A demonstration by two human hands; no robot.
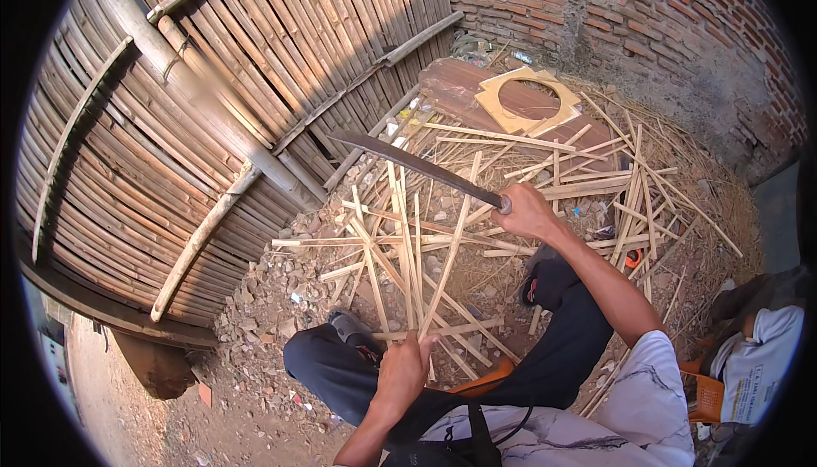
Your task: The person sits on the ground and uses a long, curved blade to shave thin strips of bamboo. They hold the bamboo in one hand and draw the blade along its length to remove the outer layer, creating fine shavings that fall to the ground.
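Note:
My right hand [526, 211] is closed around the handle of a machete [417, 163]. Its long dark blade points up and to the left, above the ground. Close to my left knee, my left hand [403, 371] is closed on a bamboo strip [448, 250] that slants upward and away from me, passing beneath the blade. The strip's lower end is hidden by my fingers. More pale split bamboo strips [407, 246] lie crisscrossed in front of my legs, some close beside my left hand.
A bamboo-slat wall [281, 42] rises at the left, a brick wall [647, 20] at the back. A yellowish board with a round hole [496, 110] rests on a brown panel [442, 84]. Bamboo strips pile up at right [634, 203]. Another person's light garment [760, 369] shows at far right, beside an orange plastic seat [708, 395].

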